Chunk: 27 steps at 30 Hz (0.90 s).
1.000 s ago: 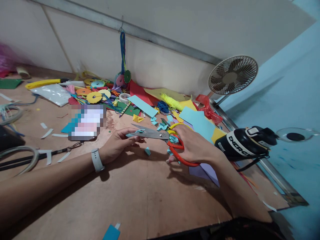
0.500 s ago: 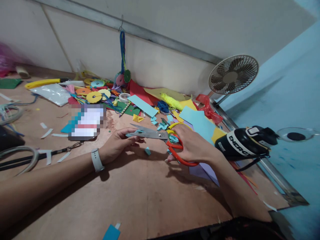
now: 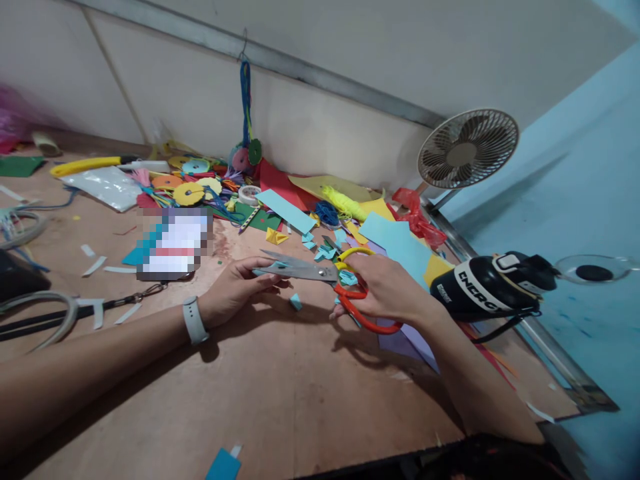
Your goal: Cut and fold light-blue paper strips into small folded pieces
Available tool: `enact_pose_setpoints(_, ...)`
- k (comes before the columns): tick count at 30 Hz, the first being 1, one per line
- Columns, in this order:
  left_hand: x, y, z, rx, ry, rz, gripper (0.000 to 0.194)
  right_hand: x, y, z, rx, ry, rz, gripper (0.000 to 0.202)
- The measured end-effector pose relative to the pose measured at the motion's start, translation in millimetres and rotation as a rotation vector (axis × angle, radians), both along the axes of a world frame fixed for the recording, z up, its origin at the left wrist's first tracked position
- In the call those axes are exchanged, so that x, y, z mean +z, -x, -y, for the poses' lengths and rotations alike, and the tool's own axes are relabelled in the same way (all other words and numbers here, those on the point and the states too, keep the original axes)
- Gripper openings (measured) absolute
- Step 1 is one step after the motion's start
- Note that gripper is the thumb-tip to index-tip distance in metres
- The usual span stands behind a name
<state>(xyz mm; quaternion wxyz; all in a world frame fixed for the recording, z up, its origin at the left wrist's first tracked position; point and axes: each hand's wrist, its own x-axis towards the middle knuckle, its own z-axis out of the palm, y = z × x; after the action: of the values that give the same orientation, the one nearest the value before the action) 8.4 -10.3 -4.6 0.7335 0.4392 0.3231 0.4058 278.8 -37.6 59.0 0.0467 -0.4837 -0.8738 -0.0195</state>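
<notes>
My right hand [image 3: 383, 287] is closed on the handles of a pair of scissors [image 3: 310, 271], one loop red and the other yellow. The blades point left and stand slightly apart. Between the thumb and fingers of my left hand [image 3: 247, 283] is a small light-blue piece of paper [image 3: 273, 267], partly hidden by the fingers and a blade. One light-blue paper scrap [image 3: 296, 302] lies on the table just below the blades. Several more light-blue scraps [image 3: 326, 253] are scattered behind the scissors.
A dark bottle [image 3: 480, 287] lies beside my right forearm, with a fan [image 3: 463, 150] behind it. Coloured paper sheets [image 3: 393, 237], yarn and paper discs [image 3: 189, 194] crowd the back of the table. A blurred-out phone [image 3: 175, 243] and white strips lie left.
The scissor blades have closed a little, and the handles and my right hand have shifted slightly right. My left hand stays almost in place with the paper.
</notes>
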Motion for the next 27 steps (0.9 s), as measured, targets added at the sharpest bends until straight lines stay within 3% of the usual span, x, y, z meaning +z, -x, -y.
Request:
enact_pose_setpoints(14,-5.6,0.9,-0.8,0.0,0.001,0.058,0.03,-1.2,1.4,0.5,0.014,-0.034,0.005,0.03)
enact_pose_setpoints(23,-2.6,0.6,-1.3,0.027,-0.111,-0.09,0.024,-4.5,2.7,0.4,0.022,-0.053,-0.034,0.048)
enact_pose_setpoints(27,-3.8,0.5,-0.2,0.023,-0.106,-0.08,0.029,-5.9,2.6,-1.3,0.027,-0.08,-0.025,0.042)
